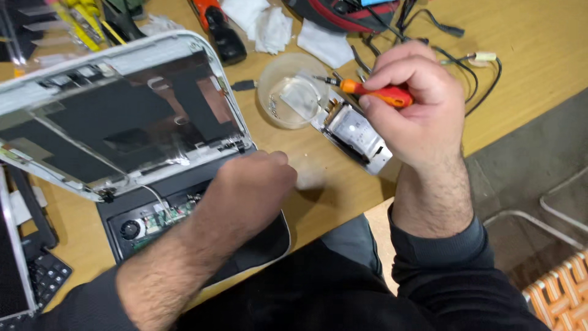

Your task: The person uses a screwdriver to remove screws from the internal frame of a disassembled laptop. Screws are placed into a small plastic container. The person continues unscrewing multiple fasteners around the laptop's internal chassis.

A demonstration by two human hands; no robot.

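My right hand (411, 107) grips a small orange-handled screwdriver (373, 92), its tip pointing left over a clear plastic bowl (288, 92). Below that hand lies a silver metal drive part (358, 133) on the wooden table (533, 55). My left hand (254, 184) is closed into a loose fist and rests on the right edge of an opened laptop base (153, 224), whose circuit board and fan are exposed. The laptop's stripped white-framed lid (122, 116) stands tilted up behind it. What the left fingers pinch, if anything, is hidden.
White tissues (269, 27), an orange and black power tool (217, 27), black cables (465, 61) and a red and black bag (343, 12) lie at the far side. A loose keyboard (46, 273) sits at left. A woven chair (560, 294) stands at lower right.
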